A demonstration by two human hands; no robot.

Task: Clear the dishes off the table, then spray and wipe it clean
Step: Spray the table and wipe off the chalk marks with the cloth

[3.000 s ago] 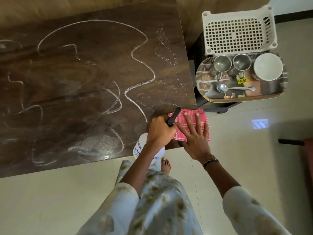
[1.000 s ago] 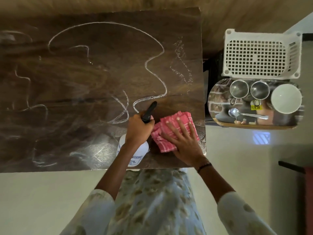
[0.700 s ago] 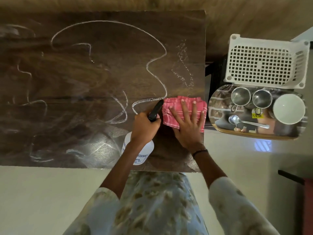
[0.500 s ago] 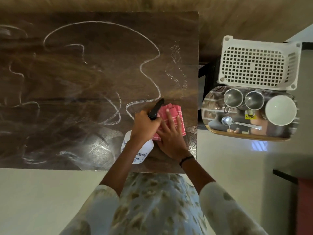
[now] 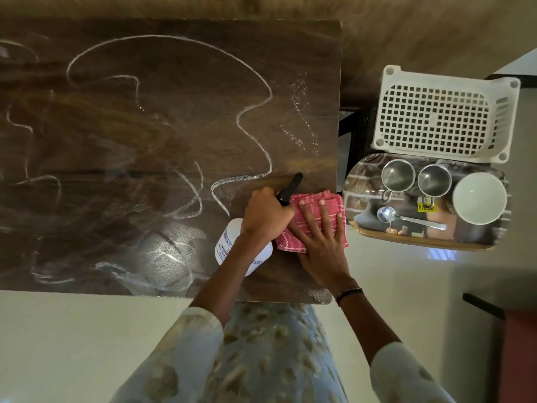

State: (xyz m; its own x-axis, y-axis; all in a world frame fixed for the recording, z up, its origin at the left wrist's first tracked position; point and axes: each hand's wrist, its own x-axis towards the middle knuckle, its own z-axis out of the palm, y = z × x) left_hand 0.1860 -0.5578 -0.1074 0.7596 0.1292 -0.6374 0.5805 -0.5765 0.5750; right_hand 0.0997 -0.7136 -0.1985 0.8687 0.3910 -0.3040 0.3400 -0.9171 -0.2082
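Keep right hand [image 5: 322, 237] flat with spread fingers on pink cloth [image 5: 312, 221], press evenly over white streaks [image 5: 241, 117] on table [image 5: 116, 141], left hand [image 5: 266, 216] gripping spray bottle [image 5: 242, 251] clear.

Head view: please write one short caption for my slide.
Right hand presses a pink cloth on the streaked table; left hand grips a spray bottle.

— The table [image 5: 145, 126]? 
— Dark wood grain, glossy, streaked with white foam. 
— And at right of frame? 
— Mirror-bright steel tray [image 5: 363, 181] and cups [image 5: 397, 175], white plastic basket [image 5: 436, 117]; woven red cloth [image 5: 313, 210].
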